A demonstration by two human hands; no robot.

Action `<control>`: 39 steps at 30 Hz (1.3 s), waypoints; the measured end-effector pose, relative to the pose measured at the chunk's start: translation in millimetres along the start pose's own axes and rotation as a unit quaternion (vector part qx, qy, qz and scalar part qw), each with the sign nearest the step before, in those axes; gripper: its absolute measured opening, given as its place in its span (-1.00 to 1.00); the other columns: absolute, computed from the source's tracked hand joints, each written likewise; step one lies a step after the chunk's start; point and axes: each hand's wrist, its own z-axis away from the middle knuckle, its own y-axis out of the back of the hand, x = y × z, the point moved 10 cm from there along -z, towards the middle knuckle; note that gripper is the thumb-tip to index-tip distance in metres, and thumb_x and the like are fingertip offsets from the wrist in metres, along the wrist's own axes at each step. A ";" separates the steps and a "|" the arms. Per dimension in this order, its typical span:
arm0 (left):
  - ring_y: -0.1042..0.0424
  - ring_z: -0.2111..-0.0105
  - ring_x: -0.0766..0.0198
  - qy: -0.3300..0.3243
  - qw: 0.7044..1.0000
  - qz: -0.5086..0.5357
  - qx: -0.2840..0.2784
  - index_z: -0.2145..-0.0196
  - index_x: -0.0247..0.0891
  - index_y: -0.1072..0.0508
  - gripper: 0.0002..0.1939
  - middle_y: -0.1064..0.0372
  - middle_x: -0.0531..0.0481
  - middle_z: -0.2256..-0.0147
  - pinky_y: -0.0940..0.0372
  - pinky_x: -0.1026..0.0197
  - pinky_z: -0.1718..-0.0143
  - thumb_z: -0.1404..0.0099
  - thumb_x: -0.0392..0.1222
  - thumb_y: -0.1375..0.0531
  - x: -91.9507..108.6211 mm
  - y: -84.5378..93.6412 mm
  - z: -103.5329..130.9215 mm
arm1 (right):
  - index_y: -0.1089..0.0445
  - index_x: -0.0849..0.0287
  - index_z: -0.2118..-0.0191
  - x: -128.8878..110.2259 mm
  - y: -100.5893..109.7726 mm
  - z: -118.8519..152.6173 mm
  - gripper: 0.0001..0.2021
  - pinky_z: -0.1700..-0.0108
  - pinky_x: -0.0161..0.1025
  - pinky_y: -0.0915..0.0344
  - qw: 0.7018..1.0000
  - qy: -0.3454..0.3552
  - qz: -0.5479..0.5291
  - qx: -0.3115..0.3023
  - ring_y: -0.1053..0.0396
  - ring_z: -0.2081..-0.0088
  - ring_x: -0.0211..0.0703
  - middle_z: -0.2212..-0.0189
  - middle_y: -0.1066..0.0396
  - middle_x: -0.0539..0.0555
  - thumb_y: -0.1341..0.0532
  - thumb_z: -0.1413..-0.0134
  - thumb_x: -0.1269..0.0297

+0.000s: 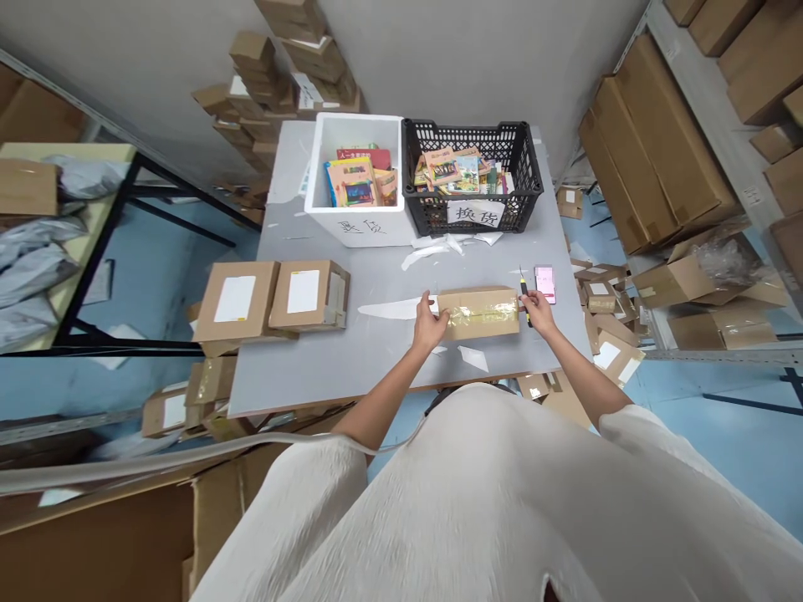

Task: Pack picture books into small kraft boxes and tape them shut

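Observation:
A long brown cardboard box point(480, 313) with shiny clear tape along it lies on the grey table near its front edge. At its left end is my left hand point(430, 323), fingers closed on the box's edge. My right hand point(538, 310) is at the box's right end, closed round a yellow-and-black cutter point(524, 288) whose thin tip points away from me. Just beyond that hand a phone point(544, 284) with a lit pinkish screen lies on the table. A long white paper strip point(389, 309) extends left from the box.
Two labelled boxes point(237, 301) stand at the table's left. A white foam bin point(357, 226) and a black crate point(533, 196), both with books, stand at the back. Paper scraps point(473, 359) lie about. Shelves with cartons point(665, 142) flank the table. A pale cable crosses at lower left.

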 end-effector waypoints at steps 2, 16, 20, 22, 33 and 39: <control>-0.54 0.07 0.07 -0.013 1.000 0.008 -0.001 -0.61 -0.12 -0.14 -0.09 -0.33 -0.29 -0.33 -0.50 -0.10 -0.12 -0.41 -0.08 -0.34 2.8 -1.4 -1.2 | -0.37 0.02 -0.02 -5.5 -2.6 0.2 -0.40 -0.13 0.01 -0.53 1.000 -0.001 -0.003 -0.001 -0.62 0.10 0.00 -0.03 -0.60 0.16 -0.37 -0.13 -0.37; -0.51 -0.18 -0.08 -0.113 0.993 0.042 -0.002 -0.44 -0.11 -0.30 -0.30 -0.28 -0.29 -0.33 -0.47 -0.22 -0.26 -0.38 -0.22 -0.25 -2.5 -13.1 -7.8 | -0.40 0.02 -0.02 -16.6 -7.7 -2.0 -0.38 -0.22 0.08 -0.52 1.000 -0.001 0.008 -0.011 -0.64 0.00 0.07 0.01 -0.61 0.15 -0.38 -0.10 -0.38; -0.49 -0.18 -0.10 -0.133 0.991 0.008 -0.006 -0.36 -0.09 -0.38 -0.45 -0.31 -0.26 -0.30 -0.44 -0.20 -0.27 -0.46 -0.14 -0.25 4.5 -9.7 -9.4 | -0.46 0.06 -0.12 -33.2 0.2 -0.8 -0.33 -0.21 0.10 -0.52 0.998 0.010 0.054 -0.003 -0.63 0.00 0.09 0.05 -0.63 0.17 -0.35 -0.15 -0.39; -0.45 -0.24 -0.15 -0.135 0.990 -0.026 0.004 -0.33 -0.10 -0.44 -0.50 -0.33 -0.27 -0.29 -0.40 -0.22 -0.31 -0.47 -0.10 -0.27 10.3 -5.8 -11.0 | -0.51 0.08 -0.18 -50.6 2.7 0.5 -0.31 -0.18 0.09 -0.52 0.995 0.031 0.095 0.000 -0.61 0.03 0.10 0.05 -0.64 0.18 -0.28 -0.23 -0.41; -0.41 -0.29 -0.19 -0.237 0.964 -0.113 -0.041 -0.19 -0.11 -0.61 -0.64 -0.52 -0.32 -0.24 -0.26 -0.22 -0.35 -0.62 -0.19 -0.09 46.6 -18.0 8.0 | -0.74 0.04 -0.09 -136.3 -83.9 24.8 -0.55 -0.07 -0.10 -0.40 0.891 0.142 0.381 -0.200 -0.60 0.02 0.15 0.01 -0.74 0.15 -0.19 -0.54 -0.10; -0.42 -0.33 -0.17 -0.253 0.959 -0.118 -0.050 -0.22 -0.11 -0.62 -0.62 -0.55 -0.30 -0.27 -0.30 -0.21 -0.34 -0.59 -0.25 -0.13 44.6 -19.2 8.9 | -0.76 0.00 -0.08 -141.1 -128.4 24.0 -0.60 0.03 -0.17 -0.32 0.836 0.175 0.453 -0.256 -0.61 -0.02 0.13 -0.05 -0.75 0.14 -0.18 -0.57 -0.02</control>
